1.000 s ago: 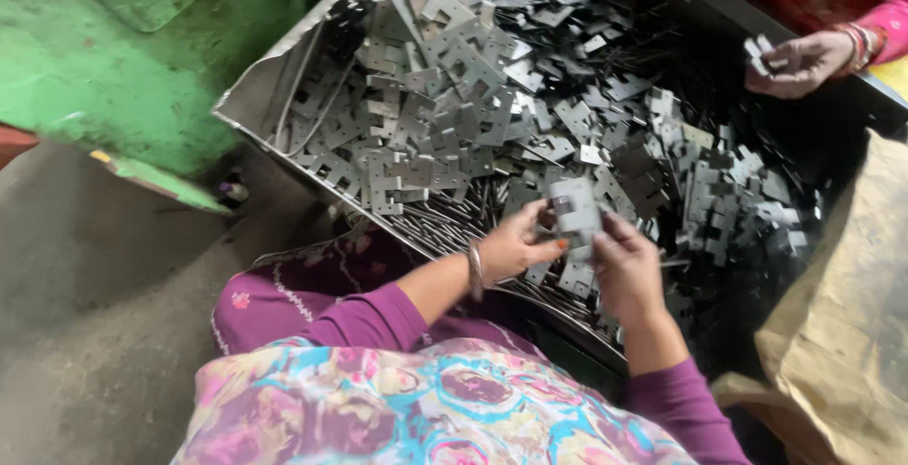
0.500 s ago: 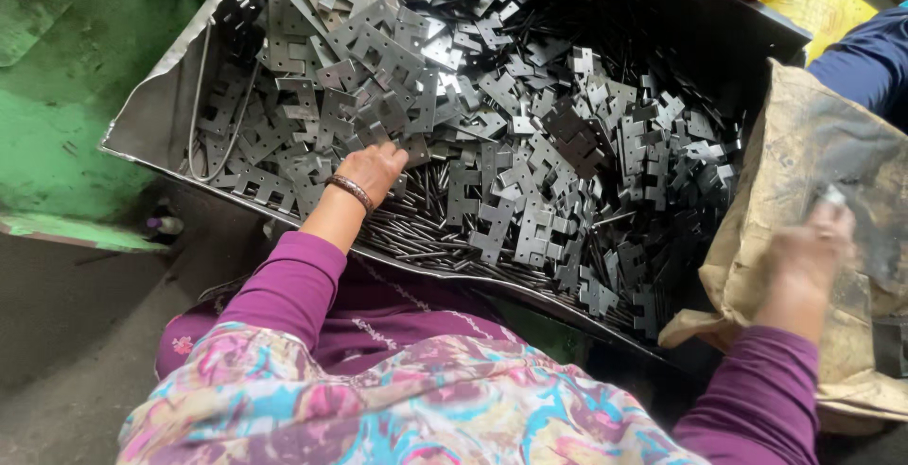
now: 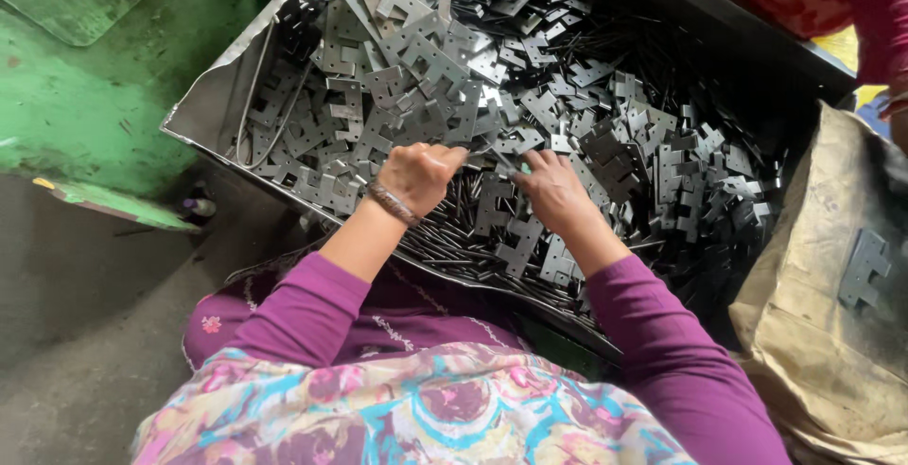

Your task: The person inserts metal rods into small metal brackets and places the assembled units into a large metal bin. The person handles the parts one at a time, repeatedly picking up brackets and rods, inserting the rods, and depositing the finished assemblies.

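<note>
The left hand is curled shut and the right hand pinches its fingers together; between them they grip a thin grey stamped metal hinge plate, just above the heap of like plates in the big sheet-metal tray. It looks light, stiff and sharp-edged, best held by its flat faces. A dirty tan sack lies to the right

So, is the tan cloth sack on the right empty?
No: a flat grey metal plate lies on the tan cloth sack.
</note>
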